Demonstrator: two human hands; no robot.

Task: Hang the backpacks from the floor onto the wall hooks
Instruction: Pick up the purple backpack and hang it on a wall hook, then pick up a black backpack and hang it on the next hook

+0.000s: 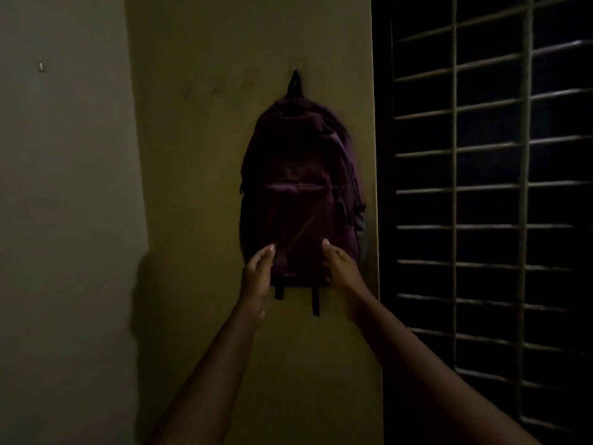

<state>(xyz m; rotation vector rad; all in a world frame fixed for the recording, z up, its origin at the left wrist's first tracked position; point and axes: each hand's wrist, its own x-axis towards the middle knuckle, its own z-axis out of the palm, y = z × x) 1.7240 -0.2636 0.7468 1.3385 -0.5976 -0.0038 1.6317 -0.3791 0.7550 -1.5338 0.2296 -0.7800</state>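
Backpack [298, 194], dark purple, hangs by its top loop from a wall hook [296, 72]; left hand [258, 268] and right hand [340, 266] flank its bottom, fingers loosely curled, grasping nothing.

— What do we see ahead?

— A dark purple backpack [295, 194] hangs by its top loop [295, 85] from a hook [297, 69] on the yellowish wall [199, 149]. Two straps [316, 301] dangle below it.

— And our hands?

— Our left hand [258, 271] is at its lower left edge, our right hand [340, 268] at its lower right, fingers loosely curled. Whether they grip the fabric, we can't tell.

— To the sides?

— A barred window [487, 187] right, a second hook [40, 66] far left.
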